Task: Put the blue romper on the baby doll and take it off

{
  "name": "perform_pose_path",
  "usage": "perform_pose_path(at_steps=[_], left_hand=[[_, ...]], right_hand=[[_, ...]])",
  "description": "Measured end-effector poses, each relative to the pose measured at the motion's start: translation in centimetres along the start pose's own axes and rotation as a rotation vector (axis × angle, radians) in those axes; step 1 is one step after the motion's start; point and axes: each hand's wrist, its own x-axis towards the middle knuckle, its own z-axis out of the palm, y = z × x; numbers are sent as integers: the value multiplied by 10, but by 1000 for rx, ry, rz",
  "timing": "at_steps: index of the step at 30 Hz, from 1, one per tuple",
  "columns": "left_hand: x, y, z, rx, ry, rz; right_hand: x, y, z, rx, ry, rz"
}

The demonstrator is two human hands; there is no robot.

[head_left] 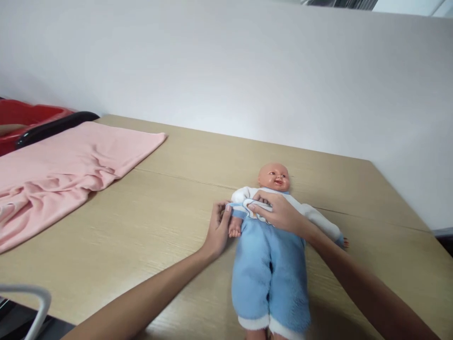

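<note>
A baby doll (275, 177) lies on its back on the wooden table, head toward the wall. It wears a white top (244, 193) with blue trim and blue fleece trousers (271, 269) with white cuffs. Beside one doll hand, my left hand (216, 229) pinches a blue-edged bit of the top between thumb and fingers. My right hand (281, 212) lies over the doll's belly, closed on the bunched front of the same top. Part of the top's printed front is hidden under my right fingers.
A crumpled pink blanket (88, 151) covers the table's left side. Behind it stands a red container (31, 113) with a black edge. A curved light grey tube (40, 297) shows at lower left. The wooden table (170, 208) meets a white wall at the back.
</note>
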Motion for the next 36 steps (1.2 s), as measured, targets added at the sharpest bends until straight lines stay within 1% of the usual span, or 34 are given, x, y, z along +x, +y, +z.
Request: perform_pose_path(at_steps=[2, 5, 7, 9, 14, 19, 23, 27, 33, 36], left_hand=[[10, -1, 1, -84, -29, -67], [29, -4, 2, -220, -110, -180], [39, -5, 3, -235, -157, -226], [45, -4, 4, -212, -179, -220], [52, -1, 4, -151, -198, -137], [66, -5, 8, -158, -283, -183], [81, -5, 21, -174, -337, -244], [95, -7, 32, -182, -381, -262], [103, -15, 30, -171, -406, -222], [105, -16, 30, -165, -434, -224]], right_hand=[[2, 9, 6, 62, 58, 26], [5, 23, 11, 128, 106, 33], [7, 30, 13, 200, 126, 41], [7, 36, 13, 287, 145, 55], [4, 48, 18, 430, 189, 94], [2, 50, 21, 486, 217, 101], [0, 48, 19, 532, 225, 135], [-2, 50, 18, 552, 248, 135], [-3, 53, 19, 595, 281, 184], [-4, 52, 19, 608, 295, 206]])
